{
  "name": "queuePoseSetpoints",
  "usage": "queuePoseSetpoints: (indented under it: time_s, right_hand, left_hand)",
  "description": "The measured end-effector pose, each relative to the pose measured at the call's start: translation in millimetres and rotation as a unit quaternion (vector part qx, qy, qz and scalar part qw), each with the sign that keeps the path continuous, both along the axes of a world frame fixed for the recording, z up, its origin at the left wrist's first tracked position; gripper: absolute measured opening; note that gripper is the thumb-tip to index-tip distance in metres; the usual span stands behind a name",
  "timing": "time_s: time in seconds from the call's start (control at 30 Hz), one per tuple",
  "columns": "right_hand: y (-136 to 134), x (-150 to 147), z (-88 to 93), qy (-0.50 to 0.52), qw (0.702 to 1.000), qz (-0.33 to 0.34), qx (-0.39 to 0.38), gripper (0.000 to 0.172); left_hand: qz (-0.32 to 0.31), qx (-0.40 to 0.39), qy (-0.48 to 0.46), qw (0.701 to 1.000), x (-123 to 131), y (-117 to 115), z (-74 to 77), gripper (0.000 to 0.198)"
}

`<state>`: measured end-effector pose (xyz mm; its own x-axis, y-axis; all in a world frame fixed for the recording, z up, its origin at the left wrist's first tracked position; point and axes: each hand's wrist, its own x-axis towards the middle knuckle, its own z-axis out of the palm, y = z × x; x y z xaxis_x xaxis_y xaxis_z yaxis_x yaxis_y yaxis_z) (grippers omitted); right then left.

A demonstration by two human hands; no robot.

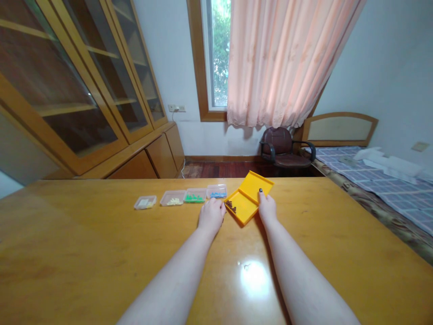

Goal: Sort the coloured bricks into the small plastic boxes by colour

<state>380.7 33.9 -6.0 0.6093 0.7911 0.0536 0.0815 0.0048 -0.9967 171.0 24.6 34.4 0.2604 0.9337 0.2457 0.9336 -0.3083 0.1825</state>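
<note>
A yellow hinged plastic box (248, 208) lies opened out at an angle, its lid (259, 181) tipped back at the far side. Small dark brown pieces (231, 206) are gathered in its left corner. My right hand (267, 207) grips the box's right side near the hinge, thumb on top. My left hand (211, 215) is closed beside the box's left corner, fingers curled down; what they hold, if anything, is hidden. Just beyond it stand clear trays holding blue pieces (218, 195), green pieces (194, 198) and cream pieces (174, 201).
Another small clear tray (145, 202) sits farther left on the wooden table (101, 253). Past the far edge are a brown armchair (282, 146) and a curtained window. A glass-door cabinet (84, 81) stands at left, a bed (382, 167) at right.
</note>
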Motion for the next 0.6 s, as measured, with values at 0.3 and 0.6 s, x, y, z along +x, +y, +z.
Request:
queuePoseSetpoints:
  time_s: [0.3, 0.6]
  right_hand:
    - [-2.7, -3.1, 5.9, 0.007, 1.000, 0.015, 0.002, 0.051]
    - [0.5, -1.6, 2.1, 0.026, 1.000, 0.010, 0.009, 0.049]
  left_hand:
    - [0.010, -0.017, -0.015, 1.000, 1.7, -4.8, 3.6, 0.025]
    - [0.016, -0.143, 0.097, 0.985, 1.2, -8.4, 1.2, 0.037]
